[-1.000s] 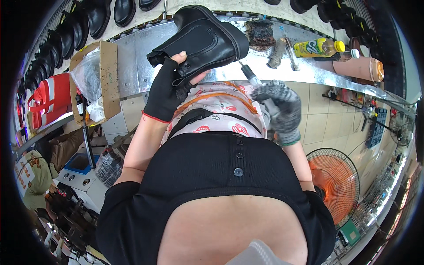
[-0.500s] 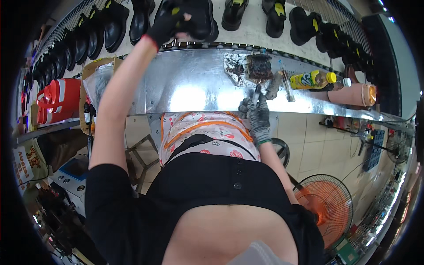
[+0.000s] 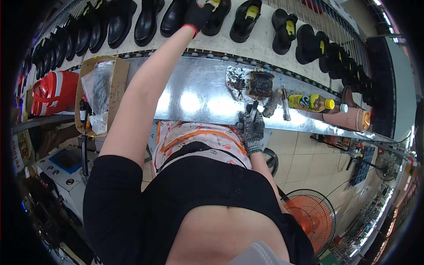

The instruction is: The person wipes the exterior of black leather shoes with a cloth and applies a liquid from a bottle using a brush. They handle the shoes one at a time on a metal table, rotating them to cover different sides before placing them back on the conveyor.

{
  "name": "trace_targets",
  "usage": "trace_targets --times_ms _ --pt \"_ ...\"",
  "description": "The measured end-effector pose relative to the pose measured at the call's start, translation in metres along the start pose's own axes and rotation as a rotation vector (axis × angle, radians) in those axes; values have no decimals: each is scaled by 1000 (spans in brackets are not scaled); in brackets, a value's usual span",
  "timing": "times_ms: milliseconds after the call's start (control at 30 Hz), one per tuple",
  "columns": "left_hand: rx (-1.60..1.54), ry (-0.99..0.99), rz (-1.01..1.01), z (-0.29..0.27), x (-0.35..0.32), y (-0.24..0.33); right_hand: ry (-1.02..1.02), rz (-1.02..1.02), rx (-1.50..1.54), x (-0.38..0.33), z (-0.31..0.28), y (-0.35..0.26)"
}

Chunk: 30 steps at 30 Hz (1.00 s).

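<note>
My left hand, in a black glove with bare fingertips and a red cuff, reaches across the bench to the far conveyor. Its fingers close on the top of a black ankle boot with yellow inside the opening. My right hand, in a grey knit glove, is at the bench's near edge. It is wrapped round a slim tool with a dark tip that points away from me. Just beyond that tip lies a square black-stained pad on a smeared white sheet.
Several black boots line the conveyor. On the metal bench are a grey rag, a thin stick, a yellow-labelled bottle and a pink tumbler. A carton and red jug stand left; a fan stands right.
My view has shifted. Along the boot row my left hand has moved right, from between two boots placed close together onto one boot. The right hand keeps its tool near the bench edge.
</note>
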<state>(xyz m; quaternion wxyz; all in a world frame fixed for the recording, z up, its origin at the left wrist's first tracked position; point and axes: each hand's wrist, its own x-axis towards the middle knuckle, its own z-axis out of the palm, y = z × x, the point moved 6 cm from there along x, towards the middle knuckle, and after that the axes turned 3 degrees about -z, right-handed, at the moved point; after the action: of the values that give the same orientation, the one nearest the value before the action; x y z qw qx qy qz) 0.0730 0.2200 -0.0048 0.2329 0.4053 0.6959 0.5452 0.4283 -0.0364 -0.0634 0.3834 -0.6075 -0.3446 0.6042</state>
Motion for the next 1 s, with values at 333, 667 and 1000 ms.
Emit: trace_targets --times_ms 333,667,1000 --pt "-49 -272 110 18 -98 -48 27 54 61 -2 3 -3" --pt "-115 -335 -57 38 -91 -61 30 34 22 3 0 3" --pt "281 -745 319 20 -227 10 5 -13 -58 2 -2 2"
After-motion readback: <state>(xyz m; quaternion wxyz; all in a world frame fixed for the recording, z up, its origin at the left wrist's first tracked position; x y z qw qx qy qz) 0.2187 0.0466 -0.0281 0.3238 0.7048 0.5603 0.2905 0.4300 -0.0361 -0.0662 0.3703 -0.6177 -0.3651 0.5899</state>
